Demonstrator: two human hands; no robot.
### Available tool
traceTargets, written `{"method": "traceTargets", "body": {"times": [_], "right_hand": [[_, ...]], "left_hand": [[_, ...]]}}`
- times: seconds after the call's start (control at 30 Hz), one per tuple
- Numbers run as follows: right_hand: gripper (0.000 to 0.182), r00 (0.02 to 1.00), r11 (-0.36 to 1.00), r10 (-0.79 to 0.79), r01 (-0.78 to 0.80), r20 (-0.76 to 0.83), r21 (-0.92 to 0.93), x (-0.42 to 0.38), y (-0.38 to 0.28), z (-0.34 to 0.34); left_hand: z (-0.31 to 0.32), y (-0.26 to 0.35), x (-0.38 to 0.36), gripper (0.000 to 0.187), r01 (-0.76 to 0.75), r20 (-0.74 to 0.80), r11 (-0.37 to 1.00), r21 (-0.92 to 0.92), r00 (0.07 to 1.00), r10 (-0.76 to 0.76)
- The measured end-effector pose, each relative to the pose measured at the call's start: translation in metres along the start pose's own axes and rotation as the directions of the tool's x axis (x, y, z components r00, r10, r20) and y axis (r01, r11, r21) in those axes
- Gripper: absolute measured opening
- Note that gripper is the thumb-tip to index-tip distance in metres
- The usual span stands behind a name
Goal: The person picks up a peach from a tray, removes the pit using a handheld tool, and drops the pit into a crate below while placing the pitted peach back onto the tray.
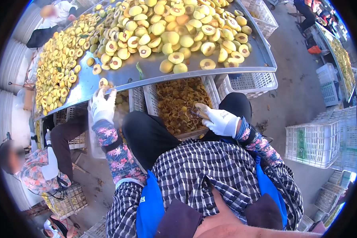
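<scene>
My left hand (103, 105), in a white glove, is at the near edge of the metal table (154, 74). Its fingertips close around a halved yellow stone fruit (103, 82). My right hand (221, 120), also gloved, with stained fingertips, hovers above a crate between my knees. Its fingers are pressed together around something thin and dark that I cannot make out. Fruit peelings and scraps (182, 104) fill that white crate (213, 93). Heaped across the table are many halved fruits (174, 37), several showing reddish-brown centres.
Under the table's right end stands a white crate (248, 83). More crates (312, 142) are stacked on the floor at right. A person in a floral sleeve (37, 168) sits at left, and another person (59, 14) is at the far left. A second fruit-covered table (339, 59) stands at right.
</scene>
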State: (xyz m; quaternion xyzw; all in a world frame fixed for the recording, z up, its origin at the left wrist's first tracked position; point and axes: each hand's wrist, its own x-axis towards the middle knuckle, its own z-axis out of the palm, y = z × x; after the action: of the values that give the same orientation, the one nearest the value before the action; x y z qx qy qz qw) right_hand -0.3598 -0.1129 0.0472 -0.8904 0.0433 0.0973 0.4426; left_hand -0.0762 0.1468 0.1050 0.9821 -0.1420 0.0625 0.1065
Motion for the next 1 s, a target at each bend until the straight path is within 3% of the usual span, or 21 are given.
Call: {"method": "traceTargets", "body": {"times": [0.03, 0.1, 0.17, 0.23, 0.37, 0.43, 0.5, 0.53, 0.57, 0.6, 0.63, 0.67, 0.7, 0.73, 0.77, 0.83, 0.87, 0.93, 1.0], "right_hand": [[0.051, 1.0, 1.0, -0.009, 0.009, -0.001, -0.001, 0.004, 0.006, 0.004], [0.05, 0.994, 0.995, -0.084, 0.08, -0.072, -0.059, 0.008, 0.008, 0.01], [0.051, 0.994, 0.995, -0.081, 0.075, -0.076, -0.068, 0.013, 0.0, 0.008], [0.051, 0.995, 0.994, -0.087, 0.082, -0.058, -0.071, 0.016, -0.003, 0.01], [0.051, 0.999, 0.996, 0.042, -0.04, 0.024, -0.079, 0.01, -0.021, -0.001], [0.051, 1.0, 0.999, 0.019, -0.019, 0.0, -0.049, 0.003, -0.019, -0.001], [0.05, 0.997, 1.0, -0.022, 0.021, -0.07, -0.012, 0.0, -0.011, 0.003], [0.05, 0.997, 1.0, -0.023, 0.022, -0.073, -0.013, -0.001, -0.012, 0.001], [0.049, 0.994, 1.0, -0.011, 0.011, -0.106, -0.004, -0.002, -0.014, -0.002], [0.048, 0.99, 1.0, -0.002, 0.003, -0.138, 0.009, -0.002, -0.018, -0.005], [0.048, 0.99, 1.0, -0.009, 0.011, -0.138, 0.012, 0.0, -0.022, -0.008], [0.046, 0.986, 0.999, 0.02, -0.012, -0.167, 0.051, 0.003, -0.027, -0.012], [0.045, 0.98, 0.995, 0.052, -0.035, -0.19, 0.092, 0.007, -0.029, -0.013], [0.045, 0.93, 0.985, -0.118, 0.154, -0.349, 0.076, 0.017, -0.024, -0.006], [0.044, 0.933, 0.99, -0.051, 0.095, -0.355, 0.109, 0.024, -0.024, -0.006], [0.043, 0.855, 0.979, -0.183, 0.203, -0.485, -0.012, 0.039, -0.032, -0.008], [0.043, 0.856, 0.98, -0.18, 0.2, -0.485, -0.011, 0.046, -0.037, -0.01], [0.041, 0.742, 0.958, -0.281, 0.257, -0.608, -0.129, 0.056, -0.046, -0.01], [0.041, 0.731, 0.962, -0.271, 0.23, -0.626, -0.148, 0.061, -0.051, -0.006]], "left_hand": [[0.002, 0.005, 0.005, 0.043, 0.003, -0.008, 1.0, 0.003, 1.0, -0.003], [0.016, 0.021, 0.027, 0.046, -0.133, 0.06, 0.936, -0.325, 0.985, 0.161], [0.028, 0.071, 0.033, 0.049, -0.282, 0.109, 0.87, -0.406, 0.93, 0.352], [0.067, 0.107, 0.043, 0.057, -0.461, 0.13, 0.815, -0.35, 0.838, 0.53], [0.136, 0.147, 0.059, 0.073, -0.446, 0.328, 0.835, -0.323, 0.775, 0.541], [0.137, 0.151, 0.061, 0.07, -0.44, 0.314, 0.844, -0.307, 0.79, 0.527], [0.133, 0.146, 0.061, 0.062, -0.389, 0.297, 0.823, -0.414, 0.797, 0.526], [0.13, 0.142, 0.056, 0.055, -0.27, 0.226, 0.828, -0.491, 0.879, 0.42], [0.148, 0.133, 0.062, 0.045, -0.105, 0.195, 0.69, -0.716, 0.919, 0.342], [0.14, 0.133, 0.062, 0.041, 0.212, 0.325, 0.386, -0.898, 0.91, 0.257], [0.123, 0.132, 0.058, 0.038, 0.481, 0.468, -0.003, -0.877, 0.854, 0.226], [0.095, 0.129, 0.038, 0.04, 0.572, 0.494, -0.282, -0.77, 0.815, 0.303], [0.079, 0.127, 0.026, 0.044, 0.607, 0.48, -0.36, -0.709, 0.789, 0.385], [0.075, 0.124, 0.015, 0.044, 0.614, 0.465, -0.363, -0.701, 0.779, 0.421], [0.072, 0.123, 0.005, 0.044, 0.622, 0.447, -0.366, -0.692, 0.767, 0.46], [0.056, 0.132, -0.022, 0.045, 0.509, 0.375, -0.272, -0.816, 0.826, 0.42], [0.06, 0.133, -0.028, 0.046, 0.501, 0.361, -0.288, -0.816, 0.831, 0.423], [0.059, 0.139, -0.04, 0.048, 0.502, 0.354, -0.302, -0.811, 0.831, 0.43], [0.053, 0.147, -0.05, 0.051, 0.415, 0.283, -0.344, -0.842, 0.884, 0.372]]}}
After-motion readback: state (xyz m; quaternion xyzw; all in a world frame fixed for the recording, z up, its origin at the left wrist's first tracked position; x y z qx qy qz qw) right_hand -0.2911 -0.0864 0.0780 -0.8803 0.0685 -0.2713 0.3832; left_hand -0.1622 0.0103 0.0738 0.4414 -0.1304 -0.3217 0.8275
